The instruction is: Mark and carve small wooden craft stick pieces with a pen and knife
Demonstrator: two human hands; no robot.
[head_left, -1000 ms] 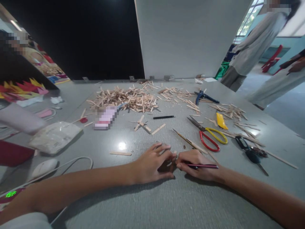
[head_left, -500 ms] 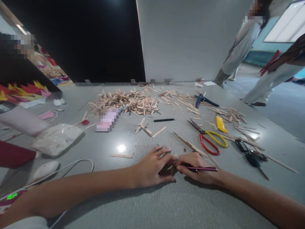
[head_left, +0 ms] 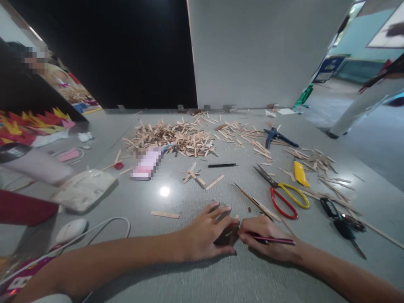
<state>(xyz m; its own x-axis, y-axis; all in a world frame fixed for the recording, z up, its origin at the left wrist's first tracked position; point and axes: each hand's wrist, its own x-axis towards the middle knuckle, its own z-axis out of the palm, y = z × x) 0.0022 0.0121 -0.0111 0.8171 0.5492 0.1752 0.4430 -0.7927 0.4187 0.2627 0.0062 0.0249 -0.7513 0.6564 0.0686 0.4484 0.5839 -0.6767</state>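
You are working low on the counter point(head_left: 195, 277), both hands meeting over one small wooden piece point(head_left: 227, 238). Your left hand point(head_left: 205, 233) is lying over it with fingers curled, thumb and forefinger pinching its near end and pressing it flat to the surface. Your right hand point(head_left: 265, 237) is closing around a thin pink-and-dark pen point(head_left: 274, 240), its tip pointing toward the piece (whether the tip is touching the wood is hidden by your fingers).

Judging from how things lie, the work is looking only partly done: a big heap of cut sticks point(head_left: 172, 136) is sitting well apart at the far side, more loose sticks are scattering to the right, and a single stick point(head_left: 164, 214) is lying near your left wrist. The red-and-yellow scissors point(head_left: 284, 198) are resting open just beyond your right hand, untouched. No assembled object is showing anywhere.
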